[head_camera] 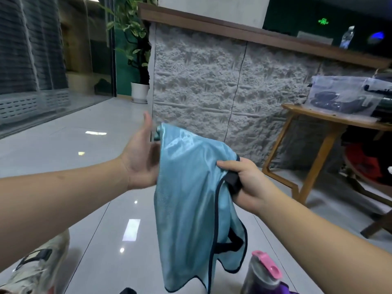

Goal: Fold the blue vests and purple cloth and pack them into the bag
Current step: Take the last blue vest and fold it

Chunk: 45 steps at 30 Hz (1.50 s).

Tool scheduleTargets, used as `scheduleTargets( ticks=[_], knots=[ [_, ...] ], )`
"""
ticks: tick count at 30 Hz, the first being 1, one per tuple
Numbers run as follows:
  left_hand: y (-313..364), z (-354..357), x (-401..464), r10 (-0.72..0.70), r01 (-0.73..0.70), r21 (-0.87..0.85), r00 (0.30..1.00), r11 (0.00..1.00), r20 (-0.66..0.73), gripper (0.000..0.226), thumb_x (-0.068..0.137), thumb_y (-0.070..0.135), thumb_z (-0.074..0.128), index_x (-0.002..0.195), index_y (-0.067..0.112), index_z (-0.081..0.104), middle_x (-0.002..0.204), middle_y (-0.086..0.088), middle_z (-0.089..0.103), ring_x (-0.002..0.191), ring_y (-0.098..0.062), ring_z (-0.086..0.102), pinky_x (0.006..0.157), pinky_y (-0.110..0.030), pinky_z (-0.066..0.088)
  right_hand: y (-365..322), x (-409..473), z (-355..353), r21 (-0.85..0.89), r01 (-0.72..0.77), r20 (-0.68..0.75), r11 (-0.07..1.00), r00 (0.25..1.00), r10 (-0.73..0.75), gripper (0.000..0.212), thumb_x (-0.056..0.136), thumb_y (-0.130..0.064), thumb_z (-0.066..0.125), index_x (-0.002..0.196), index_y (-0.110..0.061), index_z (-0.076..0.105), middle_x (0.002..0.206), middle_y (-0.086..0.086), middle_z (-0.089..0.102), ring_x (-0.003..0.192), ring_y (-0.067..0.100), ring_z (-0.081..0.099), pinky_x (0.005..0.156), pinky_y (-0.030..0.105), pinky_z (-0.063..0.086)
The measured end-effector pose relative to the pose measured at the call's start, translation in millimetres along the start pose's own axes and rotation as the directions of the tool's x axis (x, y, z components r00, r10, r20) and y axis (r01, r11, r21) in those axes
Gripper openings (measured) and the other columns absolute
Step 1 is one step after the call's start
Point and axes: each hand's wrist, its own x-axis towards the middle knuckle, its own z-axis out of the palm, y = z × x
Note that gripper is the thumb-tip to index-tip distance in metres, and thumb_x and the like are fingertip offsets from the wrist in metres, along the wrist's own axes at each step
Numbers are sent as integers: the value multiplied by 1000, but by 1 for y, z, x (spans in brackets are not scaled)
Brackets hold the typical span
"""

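Vest [191,198], blue with dark trim, hangs above the floor [63,145] between both hands. Right hand [244,183] grips its dark strap, fingers curled. Left hand [140,158] is flat against the vest's left edge, fingers straight. Bottle [263,274] with pink lid stands below.

A shiny, smooth cloth is seen in the blue vest [186,187], dark matt binding at its edges, above glossy reflective floor tiles [63,145]; rough grey stone-like texture is noted on the wall panel [212,81], and varnished wood on the table [318,132].
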Motion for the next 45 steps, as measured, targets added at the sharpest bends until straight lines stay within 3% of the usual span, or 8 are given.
scheduleTargets(
  ticks=[4,6,13,18,23,29,38,45],
  knots=[
    [-24,-8,1,-177,148,270,980,951,86,81,60,40,97,130,8,70,133,-18,69,119,-32,68,102,-46,54,-2,6,-3,-61,-101,-113,993,989,94,27,97,3,58,120,10,69,116,26,74,103,37,76,82,44,65],
    [-28,-8,7,-175,158,328,984,931,21,51,80,13,83,129,5,70,131,-17,70,119,-31,69,103,-44,52,-4,9,-6,-100,-197,-183,975,967,177,31,97,0,59,125,10,67,121,27,73,111,39,73,86,45,63],
    [-35,-10,27,-136,182,255,972,950,-190,30,102,19,62,126,3,69,118,-17,75,108,-33,74,89,-46,60,2,6,-15,186,-200,-101,962,970,221,91,91,-72,58,133,9,62,126,28,70,115,45,70,106,56,49],
    [-36,-10,34,-163,216,248,963,945,-216,30,103,20,60,125,1,69,116,-18,76,106,-33,75,91,-47,58,22,15,-7,102,-68,-140,992,987,82,125,69,-33,97,165,-19,20,142,18,64,112,35,73,97,60,57],
    [-30,-14,34,-201,256,260,954,931,-221,24,100,18,62,112,0,74,108,-15,78,87,-27,78,73,-39,64,16,24,-15,-135,-17,-298,991,954,-25,38,87,13,66,118,-10,67,102,17,78,86,31,75,78,45,65],
    [-28,-24,47,-45,172,323,930,931,-365,36,86,10,80,118,-3,70,102,-16,79,90,-30,77,80,-39,61,14,26,-19,-99,0,-298,995,954,-30,36,90,9,59,123,-4,62,111,15,70,103,38,71,105,59,52],
    [-36,-33,54,77,150,530,921,835,-382,16,96,13,72,87,19,83,118,-3,75,113,-22,68,107,-37,52,16,27,-23,-143,-180,-343,973,931,121,25,86,2,48,106,-9,59,94,11,57,81,30,58,78,41,52],
    [-18,-35,39,-82,146,700,989,699,-125,51,67,22,88,109,-2,76,108,-16,78,110,-29,72,106,-38,50,12,31,-32,-108,-136,-304,985,948,98,39,94,8,44,123,-7,66,135,24,65,99,36,67,90,48,57]
  ],
)
